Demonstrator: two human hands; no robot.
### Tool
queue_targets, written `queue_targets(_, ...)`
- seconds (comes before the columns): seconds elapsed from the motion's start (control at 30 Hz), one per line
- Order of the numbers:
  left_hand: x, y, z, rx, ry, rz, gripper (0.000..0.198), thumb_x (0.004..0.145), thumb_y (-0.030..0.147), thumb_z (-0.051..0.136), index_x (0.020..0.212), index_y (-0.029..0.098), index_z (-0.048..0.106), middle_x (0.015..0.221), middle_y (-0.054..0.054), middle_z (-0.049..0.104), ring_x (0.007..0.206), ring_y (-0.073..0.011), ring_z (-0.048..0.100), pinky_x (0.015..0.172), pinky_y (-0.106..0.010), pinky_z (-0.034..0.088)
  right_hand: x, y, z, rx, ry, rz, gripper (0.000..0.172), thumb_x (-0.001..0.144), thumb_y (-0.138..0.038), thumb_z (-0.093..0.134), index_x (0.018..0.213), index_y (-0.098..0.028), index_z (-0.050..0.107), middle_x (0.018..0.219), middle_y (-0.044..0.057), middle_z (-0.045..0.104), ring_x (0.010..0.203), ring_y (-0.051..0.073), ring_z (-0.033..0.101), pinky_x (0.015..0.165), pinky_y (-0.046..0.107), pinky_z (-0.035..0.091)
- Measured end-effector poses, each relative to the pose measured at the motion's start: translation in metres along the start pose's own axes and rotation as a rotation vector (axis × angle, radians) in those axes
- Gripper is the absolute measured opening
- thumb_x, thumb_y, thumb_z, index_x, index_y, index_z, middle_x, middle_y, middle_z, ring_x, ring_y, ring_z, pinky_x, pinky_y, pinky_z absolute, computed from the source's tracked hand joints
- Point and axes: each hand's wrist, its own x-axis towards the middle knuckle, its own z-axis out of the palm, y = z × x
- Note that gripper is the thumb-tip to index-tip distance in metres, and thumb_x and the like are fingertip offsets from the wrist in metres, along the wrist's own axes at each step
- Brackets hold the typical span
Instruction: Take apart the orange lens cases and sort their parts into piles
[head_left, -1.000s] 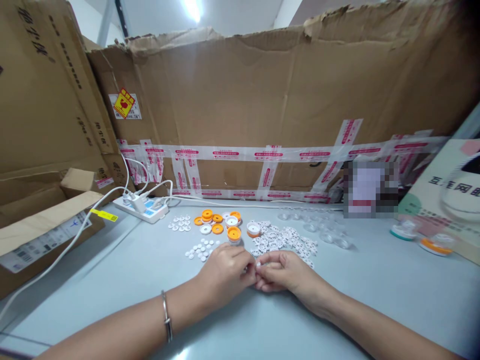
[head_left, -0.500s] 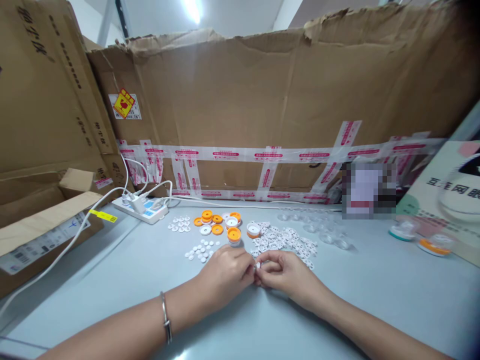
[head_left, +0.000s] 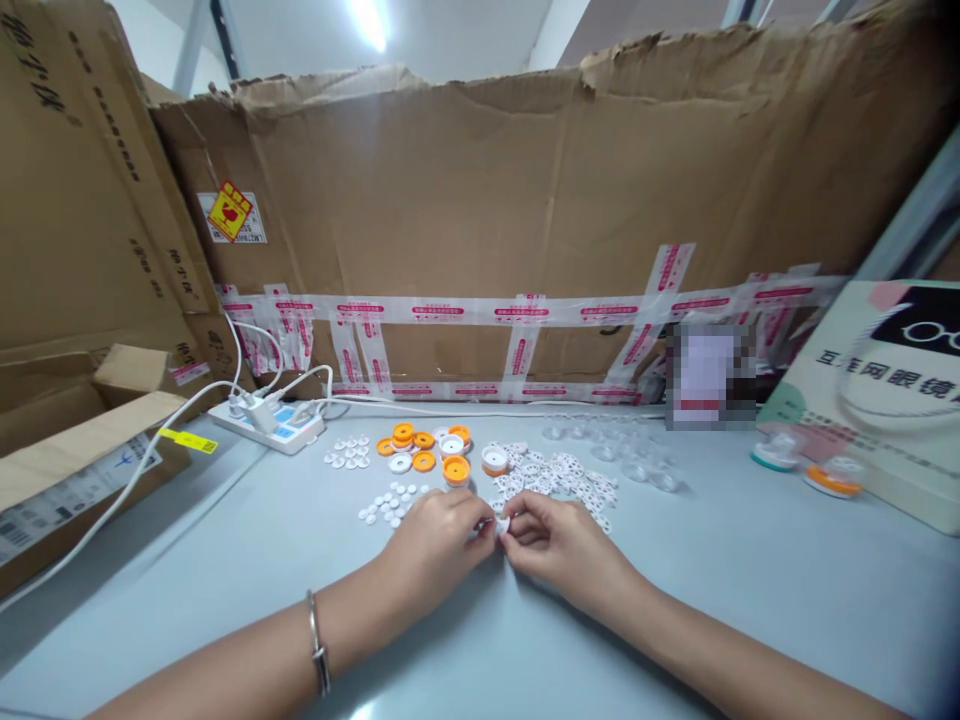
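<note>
A small white piece (head_left: 503, 523) is pinched between my left hand (head_left: 444, 535) and my right hand (head_left: 562, 540), low over the grey table. Both hands have their fingers closed at the tips; the piece is mostly covered by them. Just beyond lies a pile of white openwork discs (head_left: 562, 477). Behind my left hand are small white round caps (head_left: 386, 505) and a stacked orange ring (head_left: 456, 470). A white and orange ring stack (head_left: 495, 460) stands beside the pile. Further left sit white stemmed pieces (head_left: 347, 454).
Clear domed parts (head_left: 634, 470) lie at the right back. Two assembled pieces, one teal-based (head_left: 776, 455) and one orange-based (head_left: 834, 480), stand near a printed bag (head_left: 885, 400). A power strip (head_left: 289, 433), cables and an open carton (head_left: 82, 480) are left; a large cardboard box (head_left: 450, 190) stands behind.
The view has shifted, so the table items appear further left. My fingertips have drawn slightly apart, and more of the white piece between them shows.
</note>
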Motion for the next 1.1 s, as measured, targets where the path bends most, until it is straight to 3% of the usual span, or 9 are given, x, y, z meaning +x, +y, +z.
queue_targets(0.3, 0.0, 0.001, 0.001, 0.146, 0.008, 0.13, 0.02, 0.08, 0.012, 0.042, 0.065, 0.014, 0.056, 0.059, -0.003, 0.059, 0.053, -0.015, 0.054, 0.055, -0.028, 0.042, -0.001, -0.001, 0.003, -0.044, -0.006, -0.034, 0.006, 0.065, -0.018, 0.05, 0.071, -0.02, 0.05, 0.058, -0.001, 0.061, 0.057, 0.014, 0.062, 0.055, 0.023, 0.048)
queue_targets(0.4, 0.002, 0.003, 0.0, 0.094, 0.006, 0.066, 0.015, 0.077, 0.012, 0.046, 0.066, 0.015, 0.055, 0.06, -0.003, 0.06, 0.054, -0.0144, 0.054, 0.055, -0.026, 0.042, 0.0, -0.002, 0.003, 0.008, -0.017, -0.006, 0.006, 0.064, -0.02, 0.052, 0.069, -0.02, 0.049, 0.056, -0.002, 0.06, 0.054, 0.014, 0.061, 0.054, 0.023, 0.047)
queue_targets(0.5, 0.007, 0.0, -0.013, 0.017, -0.027, -0.041, 0.01, 0.071, 0.009, 0.05, 0.068, 0.016, 0.056, 0.063, -0.001, 0.061, 0.057, -0.0132, 0.055, 0.055, -0.022, 0.041, -0.001, -0.003, 0.001, 0.042, -0.023, 0.021, 0.01, 0.063, -0.023, 0.055, 0.07, -0.02, 0.048, 0.055, -0.003, 0.06, 0.053, 0.014, 0.06, 0.054, 0.023, 0.047)
queue_targets(0.57, 0.012, -0.012, -0.033, 0.027, -0.083, -0.158, 0.012, 0.067, 0.007, 0.049, 0.066, 0.016, 0.057, 0.063, -0.001, 0.062, 0.058, -0.0126, 0.055, 0.056, -0.021, 0.04, -0.002, -0.004, -0.001, 0.046, -0.033, 0.034, 0.012, 0.064, -0.025, 0.057, 0.071, -0.02, 0.049, 0.057, -0.002, 0.061, 0.054, 0.014, 0.06, 0.056, 0.024, 0.047)
queue_targets(0.67, 0.013, -0.045, -0.073, 0.179, -0.226, -0.456, 0.013, 0.063, 0.009, 0.048, 0.062, 0.016, 0.06, 0.06, -0.002, 0.063, 0.057, -0.0137, 0.055, 0.053, -0.021, 0.037, -0.003, -0.006, -0.004, 0.051, -0.044, 0.07, 0.015, 0.063, -0.028, 0.059, 0.071, -0.02, 0.05, 0.06, 0.0, 0.062, 0.057, 0.014, 0.061, 0.058, 0.025, 0.048)
queue_targets(0.8, 0.004, -0.089, -0.112, 0.244, -0.511, -0.674, 0.015, 0.054, 0.01, 0.045, 0.051, 0.015, 0.059, 0.052, -0.002, 0.061, 0.053, -0.0151, 0.055, 0.048, -0.02, 0.035, -0.003, -0.007, -0.005, 0.067, -0.054, 0.103, 0.017, 0.063, -0.031, 0.059, 0.071, -0.019, 0.05, 0.062, 0.001, 0.063, 0.059, 0.015, 0.061, 0.059, 0.027, 0.048)
queue_targets(0.9, -0.003, -0.103, -0.116, 0.202, -0.646, -0.745, 0.016, 0.051, 0.013, 0.044, 0.047, 0.016, 0.059, 0.049, -0.002, 0.06, 0.051, -0.0154, 0.055, 0.045, -0.02, 0.035, -0.002, -0.006, -0.006, 0.07, -0.072, 0.108, 0.017, 0.064, -0.03, 0.059, 0.074, -0.019, 0.051, 0.064, 0.001, 0.063, 0.061, 0.015, 0.061, 0.061, 0.027, 0.048)
queue_targets(1.1, -0.008, -0.11, -0.105, 0.197, -0.71, -0.752, 0.015, 0.048, 0.014, 0.043, 0.045, 0.015, 0.058, 0.048, -0.002, 0.06, 0.051, -0.0159, 0.055, 0.047, -0.021, 0.037, -0.004, -0.005, -0.006, 0.086, -0.084, 0.09, 0.018, 0.065, -0.029, 0.06, 0.078, -0.018, 0.054, 0.066, 0.001, 0.063, 0.064, 0.015, 0.061, 0.064, 0.026, 0.049)
